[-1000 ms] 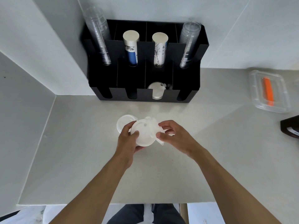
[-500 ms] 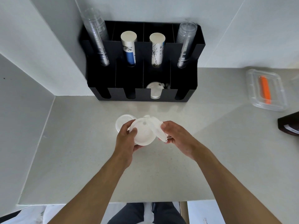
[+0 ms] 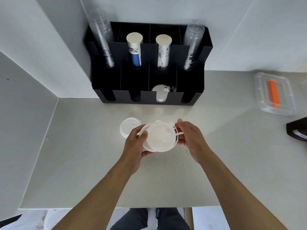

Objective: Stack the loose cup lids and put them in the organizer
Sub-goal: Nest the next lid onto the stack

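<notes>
A small stack of translucent white cup lids (image 3: 160,136) is held above the counter between both hands. My left hand (image 3: 135,146) grips its left rim and my right hand (image 3: 191,137) pinches its right rim. Another white lid pile (image 3: 128,126) lies on the counter just left of them. The black organizer (image 3: 147,97) stands against the back wall, and one front slot holds a few lids (image 3: 160,93).
The organizer's back slots hold two clear cup stacks (image 3: 101,39) and two paper cup stacks (image 3: 134,48). A clear plastic box (image 3: 275,93) with an orange item sits at the right, and a dark object (image 3: 298,130) at the right edge. A wall corner juts in on the left.
The lids that were spread apart between my hands have come together into one flat stack. My right hand has shifted from under them to their right rim.
</notes>
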